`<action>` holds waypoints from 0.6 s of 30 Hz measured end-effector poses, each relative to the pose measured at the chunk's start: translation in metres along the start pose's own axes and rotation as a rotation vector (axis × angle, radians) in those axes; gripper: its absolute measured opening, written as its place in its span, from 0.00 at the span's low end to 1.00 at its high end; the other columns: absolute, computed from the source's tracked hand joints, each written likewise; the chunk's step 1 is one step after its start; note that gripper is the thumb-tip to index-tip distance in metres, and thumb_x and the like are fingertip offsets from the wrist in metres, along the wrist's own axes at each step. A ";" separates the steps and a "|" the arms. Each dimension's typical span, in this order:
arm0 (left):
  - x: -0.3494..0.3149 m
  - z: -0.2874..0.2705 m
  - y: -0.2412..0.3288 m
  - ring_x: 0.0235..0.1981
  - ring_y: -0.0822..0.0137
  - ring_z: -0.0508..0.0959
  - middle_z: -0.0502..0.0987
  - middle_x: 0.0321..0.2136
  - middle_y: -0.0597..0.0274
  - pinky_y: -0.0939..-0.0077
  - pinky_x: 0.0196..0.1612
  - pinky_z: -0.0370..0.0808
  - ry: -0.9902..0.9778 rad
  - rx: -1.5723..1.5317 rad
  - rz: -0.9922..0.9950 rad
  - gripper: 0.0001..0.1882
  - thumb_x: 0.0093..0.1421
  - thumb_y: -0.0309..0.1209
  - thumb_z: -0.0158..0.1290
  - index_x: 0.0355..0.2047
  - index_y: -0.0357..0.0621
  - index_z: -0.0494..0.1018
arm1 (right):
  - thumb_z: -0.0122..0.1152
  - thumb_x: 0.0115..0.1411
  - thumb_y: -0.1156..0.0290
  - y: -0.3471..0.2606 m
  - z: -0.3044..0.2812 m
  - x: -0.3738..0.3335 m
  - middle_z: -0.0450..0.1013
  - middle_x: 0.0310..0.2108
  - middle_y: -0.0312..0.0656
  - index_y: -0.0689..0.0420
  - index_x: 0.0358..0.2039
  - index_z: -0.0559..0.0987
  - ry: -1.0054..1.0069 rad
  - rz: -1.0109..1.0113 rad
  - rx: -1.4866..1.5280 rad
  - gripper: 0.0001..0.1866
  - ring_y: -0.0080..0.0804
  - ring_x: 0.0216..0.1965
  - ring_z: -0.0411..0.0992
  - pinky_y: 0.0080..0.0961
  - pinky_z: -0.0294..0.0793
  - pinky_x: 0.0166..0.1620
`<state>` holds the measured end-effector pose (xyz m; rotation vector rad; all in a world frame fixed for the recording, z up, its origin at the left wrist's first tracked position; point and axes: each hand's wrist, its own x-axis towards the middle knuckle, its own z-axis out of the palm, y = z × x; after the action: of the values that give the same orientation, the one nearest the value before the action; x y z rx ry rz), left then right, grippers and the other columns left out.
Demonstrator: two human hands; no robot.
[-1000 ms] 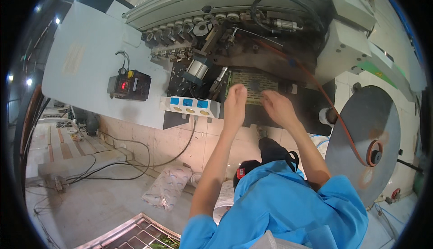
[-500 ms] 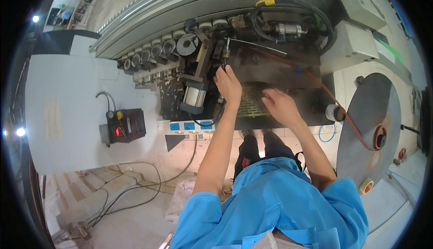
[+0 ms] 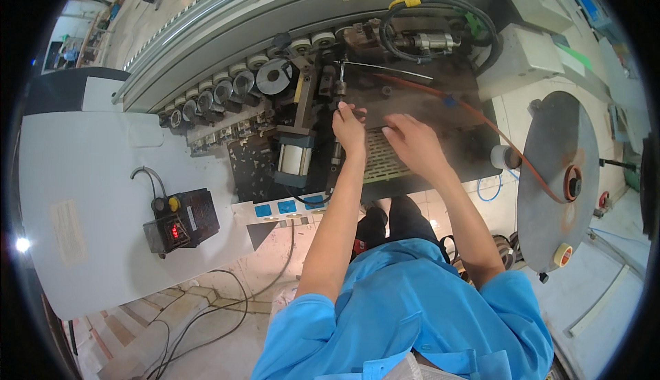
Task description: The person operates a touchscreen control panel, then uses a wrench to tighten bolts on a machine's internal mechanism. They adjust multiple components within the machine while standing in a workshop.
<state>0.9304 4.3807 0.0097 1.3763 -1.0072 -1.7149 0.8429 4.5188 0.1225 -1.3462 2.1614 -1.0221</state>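
My left hand (image 3: 350,132) is closed just below an upright metal fitting (image 3: 341,90) on the machine bed. Its fingers are pinched together, and what they grip is too small to make out. From the top of that fitting a thin metal rod (image 3: 392,70) runs off to the right. My right hand (image 3: 415,145) hovers beside the left one, over a slotted yellowish plate (image 3: 385,167). Its fingers are loosely bent with the thumb apart, and nothing shows in them. A silver pneumatic cylinder (image 3: 294,160) stands left of my left hand.
Several rollers (image 3: 223,92) line the machine's back left. A black control box with a red display (image 3: 180,222) rests on the white panel. An orange-brown strip (image 3: 495,132) stretches from the bed to a large grey disc (image 3: 560,167) at right. A looped black hose (image 3: 491,33) lies behind.
The whole view has shifted slightly. My left fingers have curled and sit a little lower on the fitting. My right hand has come up and closer to the left.
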 end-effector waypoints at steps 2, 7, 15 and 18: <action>0.003 -0.004 0.000 0.29 0.65 0.79 0.83 0.30 0.57 0.69 0.35 0.75 -0.038 -0.141 -0.052 0.22 0.80 0.46 0.44 0.43 0.38 0.74 | 0.60 0.70 0.63 -0.001 0.006 0.014 0.81 0.44 0.51 0.57 0.51 0.80 -0.030 -0.021 -0.064 0.14 0.55 0.43 0.81 0.49 0.80 0.46; 0.004 -0.012 0.002 0.30 0.68 0.79 0.82 0.31 0.59 0.72 0.36 0.74 -0.042 -0.227 -0.138 0.19 0.79 0.45 0.50 0.42 0.40 0.77 | 0.59 0.70 0.62 0.010 0.028 0.041 0.80 0.43 0.51 0.57 0.50 0.80 -0.030 -0.095 -0.059 0.15 0.57 0.43 0.81 0.51 0.80 0.46; 0.003 -0.014 0.008 0.30 0.70 0.79 0.81 0.33 0.61 0.74 0.39 0.80 -0.024 -0.275 -0.139 0.18 0.80 0.43 0.48 0.46 0.39 0.77 | 0.57 0.71 0.63 0.035 0.047 0.059 0.80 0.43 0.54 0.60 0.47 0.79 -0.048 -0.056 0.007 0.14 0.58 0.43 0.81 0.52 0.81 0.47; 0.003 -0.015 0.008 0.32 0.69 0.79 0.81 0.33 0.61 0.73 0.42 0.81 -0.024 -0.237 -0.134 0.18 0.79 0.43 0.48 0.46 0.39 0.77 | 0.57 0.71 0.63 0.044 0.051 0.063 0.80 0.44 0.54 0.60 0.47 0.78 -0.042 -0.086 0.013 0.14 0.58 0.43 0.81 0.52 0.82 0.47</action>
<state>0.9453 4.3722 0.0134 1.2956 -0.7112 -1.8856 0.8212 4.4560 0.0585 -1.4526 2.0794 -1.0285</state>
